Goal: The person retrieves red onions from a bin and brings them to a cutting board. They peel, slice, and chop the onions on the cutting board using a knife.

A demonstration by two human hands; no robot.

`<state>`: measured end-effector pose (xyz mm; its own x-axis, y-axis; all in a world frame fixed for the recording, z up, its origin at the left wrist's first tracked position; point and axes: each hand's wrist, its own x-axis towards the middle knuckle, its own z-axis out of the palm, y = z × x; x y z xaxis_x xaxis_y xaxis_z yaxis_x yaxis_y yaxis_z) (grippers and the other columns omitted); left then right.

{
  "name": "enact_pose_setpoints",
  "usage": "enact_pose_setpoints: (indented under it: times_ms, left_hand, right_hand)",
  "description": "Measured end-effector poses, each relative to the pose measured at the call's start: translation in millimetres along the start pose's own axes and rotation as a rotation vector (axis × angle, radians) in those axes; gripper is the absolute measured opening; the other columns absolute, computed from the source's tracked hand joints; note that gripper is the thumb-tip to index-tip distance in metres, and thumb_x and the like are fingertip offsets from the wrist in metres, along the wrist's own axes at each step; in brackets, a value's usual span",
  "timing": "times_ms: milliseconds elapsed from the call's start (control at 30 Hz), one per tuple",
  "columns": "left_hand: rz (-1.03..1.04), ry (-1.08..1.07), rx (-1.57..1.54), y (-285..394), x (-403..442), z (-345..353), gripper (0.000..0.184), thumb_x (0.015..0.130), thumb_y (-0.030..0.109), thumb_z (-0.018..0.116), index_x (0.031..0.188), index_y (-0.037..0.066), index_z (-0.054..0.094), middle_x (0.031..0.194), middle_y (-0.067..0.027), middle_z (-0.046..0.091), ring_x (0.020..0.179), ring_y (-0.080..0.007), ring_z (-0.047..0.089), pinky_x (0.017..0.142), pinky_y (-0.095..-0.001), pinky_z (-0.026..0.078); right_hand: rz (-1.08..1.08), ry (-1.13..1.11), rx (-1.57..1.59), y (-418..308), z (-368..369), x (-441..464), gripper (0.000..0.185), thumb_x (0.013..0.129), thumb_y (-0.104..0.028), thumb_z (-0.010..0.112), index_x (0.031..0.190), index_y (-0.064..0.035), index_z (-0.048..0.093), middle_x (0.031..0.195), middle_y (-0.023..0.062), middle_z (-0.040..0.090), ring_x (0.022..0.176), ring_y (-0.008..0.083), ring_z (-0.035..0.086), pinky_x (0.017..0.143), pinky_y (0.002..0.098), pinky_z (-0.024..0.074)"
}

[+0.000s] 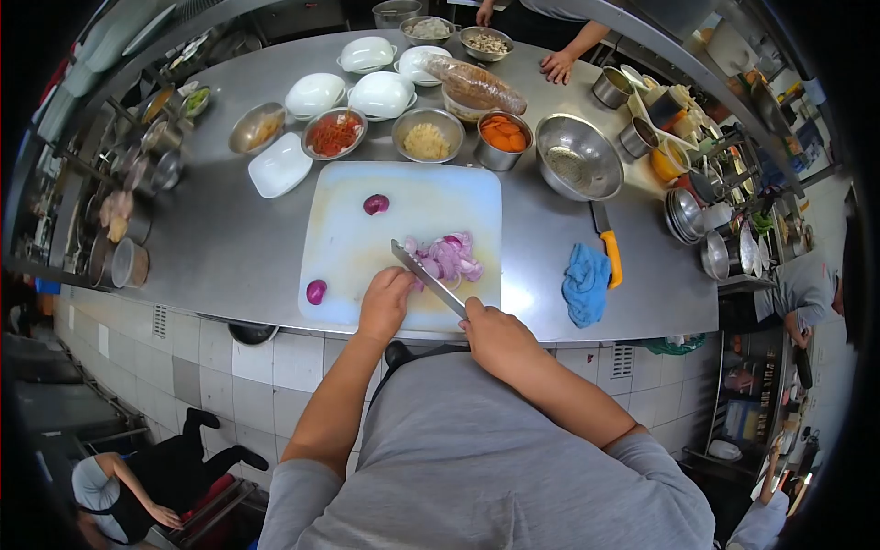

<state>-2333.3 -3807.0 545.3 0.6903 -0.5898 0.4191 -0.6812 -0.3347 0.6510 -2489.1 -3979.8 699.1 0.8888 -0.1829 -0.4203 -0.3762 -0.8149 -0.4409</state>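
Observation:
My right hand (500, 337) is wrapped round the handle of a kitchen knife (429, 279), whose blade points up and to the left over the white cutting board (348, 252). Close to the blade's left side, my left hand (387, 301) has its fingers bent and pressed together on a piece of red onion, mostly hidden by the fingers. Cut red onion (456, 257) lies in a pile just right of the blade. Two other purple onion pieces rest on the board: one piece (376, 204) near the top, another piece (316, 291) at the lower left.
Behind the board stand bowls of shredded red food (335, 135) and chopped pale yellow food (427, 142), and a pot of sliced carrots (502, 136). On the right are an empty metal bowl (579, 156), a yellow-handled knife (611, 257) and a blue cloth (586, 286). A co-worker's hand (557, 66) rests across the table.

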Motion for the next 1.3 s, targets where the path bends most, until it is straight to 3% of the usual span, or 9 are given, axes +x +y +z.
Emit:
enact_pose_setpoints:
  times_ms: [600,700,767,900,1067,1133,1200,1267,1300]
  left_hand:
    - [0.034,0.064,-0.009,-3.6,-0.5,1.9,0.017,0.087,-0.003,0.072,0.101,0.006,0.071,0.105,-0.013,0.07,0.103,-0.0381,0.066,0.092,-0.046,0.055]
    - [0.056,0.05,-0.016,-1.1,0.1,0.5,0.016,0.087,-0.002,0.072,0.1,0.007,0.071,0.104,-0.0122,0.07,0.103,-0.0377,0.066,0.091,-0.0462,0.055]
    - [0.028,0.051,-0.028,0.3,-0.8,-0.9,0.015,0.088,-0.002,0.072,0.099,0.007,0.071,0.105,-0.0116,0.07,0.103,-0.0375,0.065,0.091,-0.0462,0.055]
    - [0.057,0.05,-0.027,2.1,2.9,3.2,0.016,0.09,-0.001,0.071,0.104,0.008,0.073,0.105,-0.0114,0.071,0.103,-0.0372,0.066,0.091,-0.0459,0.055]
    - [-0.065,0.167,0.071,10.3,7.9,-11.1,0.036,0.091,0.009,0.075,0.127,0.014,0.072,0.113,-0.0124,0.07,0.112,-0.0372,0.064,0.099,-0.0489,0.051]
    - [-0.17,0.224,0.334,18.6,7.5,-45.7,0.041,0.091,0.016,0.077,0.131,0.016,0.071,0.123,-0.0135,0.067,0.121,-0.0377,0.06,0.101,-0.0509,0.048]
    - [-0.407,0.161,0.689,12.1,-3.2,-69.4,0.045,0.09,0.019,0.078,0.135,0.017,0.07,0.129,-0.0144,0.064,0.126,-0.0384,0.057,0.101,-0.0518,0.046]
    - [-0.597,-0.027,0.714,-6.2,-13.8,-88.1,0.039,0.09,0.015,0.076,0.13,0.014,0.073,0.128,-0.0188,0.064,0.126,-0.0379,0.056,0.1,-0.0513,0.048]
    - [-0.589,-0.029,0.714,-23.6,-19.0,-89.7,0.039,0.09,0.015,0.076,0.13,0.014,0.073,0.128,-0.0188,0.064,0.126,-0.0379,0.056,0.1,-0.0513,0.048]
  right_hand:
    - [0.018,-0.034,0.03,2.3,5.4,7.9,0.026,0.112,-0.024,0.052,0.117,0.0006,0.052,0.099,0.0295,0.072,0.092,0.0504,0.072,0.083,0.0596,0.0563]
    - [0.011,0.0,0.058,20.2,33.1,22.7,0.027,0.112,-0.026,0.052,0.118,0.0006,0.052,0.099,0.0289,0.073,0.093,0.0503,0.072,0.084,0.0601,0.056]
    - [-0.065,0.094,0.05,21.0,27.9,27.0,0.027,0.111,-0.025,0.055,0.115,0.0014,0.049,0.091,0.0309,0.071,0.085,0.0524,0.07,0.077,0.0603,0.0551]
    - [-0.015,0.114,0.067,14.6,4.5,15.9,0.027,0.111,-0.025,0.055,0.117,0.0006,0.052,0.098,0.0291,0.073,0.092,0.0501,0.072,0.083,0.0605,0.0557]
    - [0.006,0.142,0.102,14.0,-8.8,6.0,0.026,0.109,-0.024,0.058,0.116,0.0004,0.051,0.1,0.0298,0.071,0.092,0.0499,0.071,0.082,0.0599,0.0555]
    - [-0.061,0.11,0.101,21.7,2.2,3.5,0.026,0.109,-0.025,0.058,0.117,-0.0001,0.052,0.1,0.0296,0.071,0.093,0.0501,0.071,0.082,0.0596,0.0556]
    - [-0.118,0.084,0.101,26.8,11.4,0.3,0.026,0.11,-0.025,0.058,0.117,-0.0007,0.052,0.101,0.0294,0.071,0.094,0.0503,0.07,0.082,0.0594,0.0556]
    - [-0.116,-0.012,0.079,24.0,18.4,1.0,0.028,0.11,-0.027,0.057,0.119,-0.0017,0.053,0.102,0.0289,0.071,0.096,0.0505,0.07,0.084,0.0592,0.0555]
    - [-0.073,-0.034,0.097,25.0,21.8,3.5,0.03,0.11,-0.029,0.057,0.12,-0.0016,0.054,0.104,0.0284,0.071,0.098,0.0502,0.07,0.086,0.0592,0.0554]
